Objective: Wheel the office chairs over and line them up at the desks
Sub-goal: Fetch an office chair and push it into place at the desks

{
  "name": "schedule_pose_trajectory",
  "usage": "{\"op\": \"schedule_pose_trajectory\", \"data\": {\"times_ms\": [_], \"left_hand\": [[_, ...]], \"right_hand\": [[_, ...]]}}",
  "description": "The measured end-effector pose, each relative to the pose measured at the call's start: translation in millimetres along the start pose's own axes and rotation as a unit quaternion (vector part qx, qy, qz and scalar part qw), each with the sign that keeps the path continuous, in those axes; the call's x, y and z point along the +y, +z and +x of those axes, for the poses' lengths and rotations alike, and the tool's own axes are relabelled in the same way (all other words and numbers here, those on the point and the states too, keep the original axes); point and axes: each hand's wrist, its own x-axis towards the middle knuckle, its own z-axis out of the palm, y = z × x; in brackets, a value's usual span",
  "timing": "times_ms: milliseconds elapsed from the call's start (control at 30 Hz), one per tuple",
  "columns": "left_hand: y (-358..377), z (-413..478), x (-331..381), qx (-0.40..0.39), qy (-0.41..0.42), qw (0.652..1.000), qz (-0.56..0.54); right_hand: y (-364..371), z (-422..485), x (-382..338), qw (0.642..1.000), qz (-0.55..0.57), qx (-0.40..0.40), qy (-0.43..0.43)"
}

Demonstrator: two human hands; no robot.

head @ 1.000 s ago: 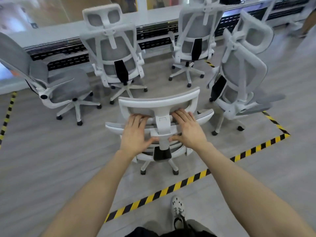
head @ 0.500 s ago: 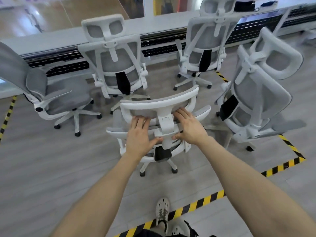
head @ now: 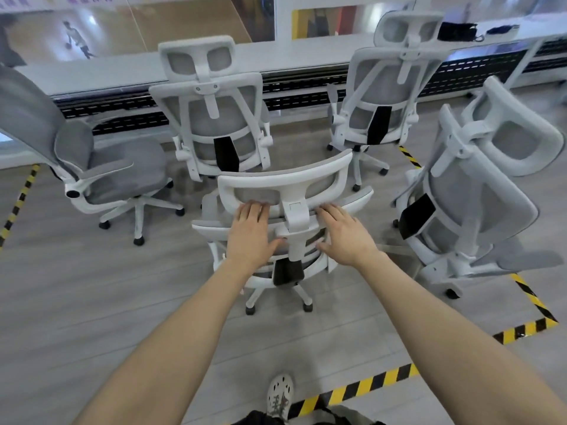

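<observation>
Five white office chairs [head: 214, 118]; left hand [head: 251, 237] and right hand [head: 346, 237] lie flat on the centre chair [head: 276, 182].
It faces the tabletop [head: 122, 72] at upper frame, back to the person. Chairs crowd both sides; open floor [head: 76, 302] lower left, striped tape [head: 362, 388] below.

Mid-frame: centre chair [head: 283, 187], left hand [head: 250, 237] and right hand [head: 345, 237] on its back. Behind it: upper-middle chair [head: 214, 124], upper-right chair [head: 383, 87], both at desk [head: 122, 72] along top. Left chair [head: 122, 167] mid-left, right chair [head: 475, 204] mid-right. Tape [head: 362, 388] across bottom; shoe [head: 279, 394] bottom centre, just beside it.
</observation>
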Motion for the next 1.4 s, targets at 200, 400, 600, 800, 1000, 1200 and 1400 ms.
{"op": "schedule_pose_trajectory", "data": {"times_ms": [200, 400, 600, 800, 1000, 1200, 1400], "left_hand": [[-11, 9, 11, -0.04, -0.023, 0.999, 0.017], [-20, -26, 67, -0.045, -0.091, 0.995, 0.006], [-46, -120, 92, -0.178, -0.096, 0.979, -0.014], [-53, -267, 65, -0.33, -0.244, 0.911, -0.045], [-77, -466, 38, -0.326, -0.43, 0.839, -0.068], [-124, -687, 38, -0.272, -0.599, 0.746, -0.103], [-180, -900, 69, -0.211, -0.729, 0.645, -0.095]], "right_hand": [[-1, -40, 30, 0.999, 0.034, -0.034, -0.003], [16, -73, 72, 0.991, 0.023, -0.135, -0.008], [39, -91, 58, 0.973, -0.012, -0.215, -0.085], [72, -109, -38, 0.929, -0.091, -0.262, -0.245], [106, -185, -192, 0.852, -0.153, -0.259, -0.429], [151, -329, -358, 0.744, -0.183, -0.226, -0.602], [189, -506, -504, 0.623, -0.181, -0.193, -0.736]]}}
